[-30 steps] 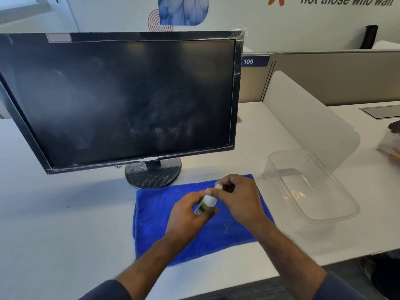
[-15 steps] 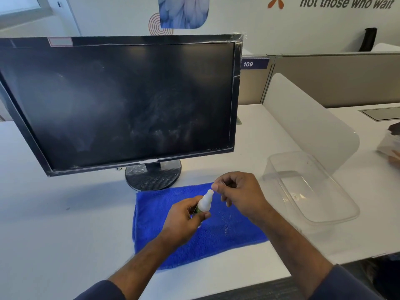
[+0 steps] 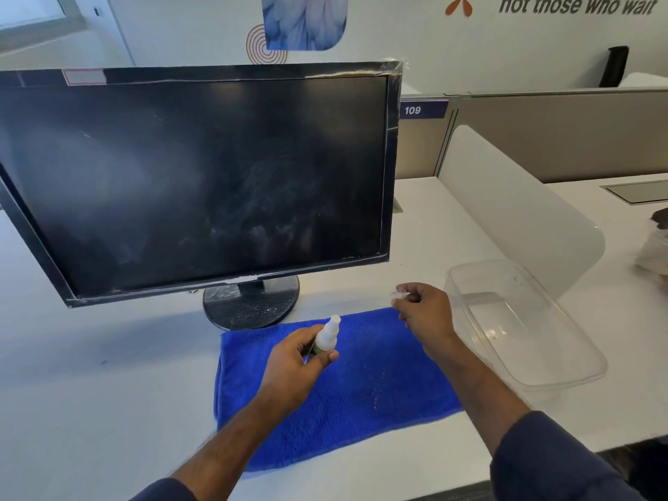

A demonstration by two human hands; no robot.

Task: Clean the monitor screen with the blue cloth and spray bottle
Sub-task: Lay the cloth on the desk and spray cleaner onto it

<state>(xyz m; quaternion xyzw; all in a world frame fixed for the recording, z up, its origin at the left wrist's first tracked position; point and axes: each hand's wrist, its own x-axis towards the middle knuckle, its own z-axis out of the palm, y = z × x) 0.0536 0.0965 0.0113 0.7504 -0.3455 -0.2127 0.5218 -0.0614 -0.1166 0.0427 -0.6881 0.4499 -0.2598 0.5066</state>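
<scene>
A black monitor (image 3: 202, 175) with a smudged dark screen stands on a round base at the back of the white desk. In front of it lies a folded blue cloth (image 3: 365, 385). Above the cloth my left hand (image 3: 292, 367) grips a small white spray bottle (image 3: 327, 336) with its nozzle bare and pointing up. My right hand (image 3: 423, 312) is off to the right of the bottle, over the cloth's far right corner, and pinches the bottle's small clear cap (image 3: 399, 294).
An empty clear plastic tub (image 3: 564, 370) sits right of the cloth, close to my right hand. Behind it rises a frosted curved divider (image 3: 513, 207). Another person's hand shows at the far right edge (image 3: 658, 244). The desk's front edge runs just below my forearms.
My right hand has pulled the clear cap off the bottle and moved right and up, away from it. My left hand holds the bottle in nearly the same place.
</scene>
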